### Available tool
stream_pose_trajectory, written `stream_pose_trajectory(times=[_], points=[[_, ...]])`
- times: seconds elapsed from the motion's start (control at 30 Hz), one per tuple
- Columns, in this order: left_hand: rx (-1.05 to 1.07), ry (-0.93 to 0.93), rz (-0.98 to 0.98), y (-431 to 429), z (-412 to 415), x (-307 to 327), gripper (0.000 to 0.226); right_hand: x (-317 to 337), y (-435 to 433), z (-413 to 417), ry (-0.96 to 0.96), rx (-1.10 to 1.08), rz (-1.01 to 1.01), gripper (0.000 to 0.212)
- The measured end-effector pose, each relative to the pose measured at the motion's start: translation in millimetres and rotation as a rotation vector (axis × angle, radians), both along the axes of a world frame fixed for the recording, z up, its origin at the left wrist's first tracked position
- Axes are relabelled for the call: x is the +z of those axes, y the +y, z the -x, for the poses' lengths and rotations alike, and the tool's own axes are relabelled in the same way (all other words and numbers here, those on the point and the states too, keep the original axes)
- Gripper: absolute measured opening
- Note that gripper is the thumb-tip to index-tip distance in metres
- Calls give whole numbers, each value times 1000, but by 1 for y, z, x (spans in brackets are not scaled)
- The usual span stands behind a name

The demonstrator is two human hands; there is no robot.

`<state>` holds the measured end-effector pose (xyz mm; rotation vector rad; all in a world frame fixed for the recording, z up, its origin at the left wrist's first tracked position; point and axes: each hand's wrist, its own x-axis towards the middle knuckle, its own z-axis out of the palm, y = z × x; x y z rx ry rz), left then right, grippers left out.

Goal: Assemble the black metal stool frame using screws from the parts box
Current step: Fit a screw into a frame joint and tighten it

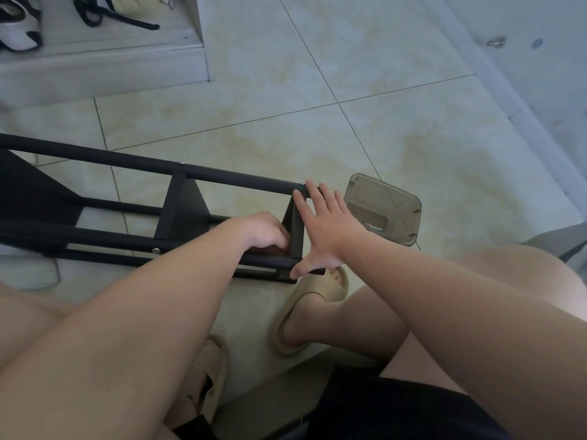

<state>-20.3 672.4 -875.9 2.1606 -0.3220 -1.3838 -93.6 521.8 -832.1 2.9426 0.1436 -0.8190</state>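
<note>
The black metal stool frame (143, 198) lies on its side on the tiled floor, its long tubes running from the left edge to the middle. My left hand (263, 233) is curled between the tubes beside a flat black crosspiece; what it holds is hidden. My right hand (324, 227) is spread flat over the frame's end, fingers on the upper tube, thumb on the lower one. A small silver screw head (181, 163) shows on the upper tube. The translucent grey parts box (382, 209) sits on the floor just right of my right hand.
My feet in beige slippers (313, 309) rest just below the frame's end. A raised step with black-and-white shoes (19, 23) is at the top left. A white wall base runs along the right. Bare tile floor lies beyond the frame.
</note>
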Motion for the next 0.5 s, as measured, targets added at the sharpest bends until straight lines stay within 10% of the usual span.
stream_pose_trajectory(times=[0.5], points=[[-15,84,77,5,0,2,21,2,1,-1,26,-11,11,159]])
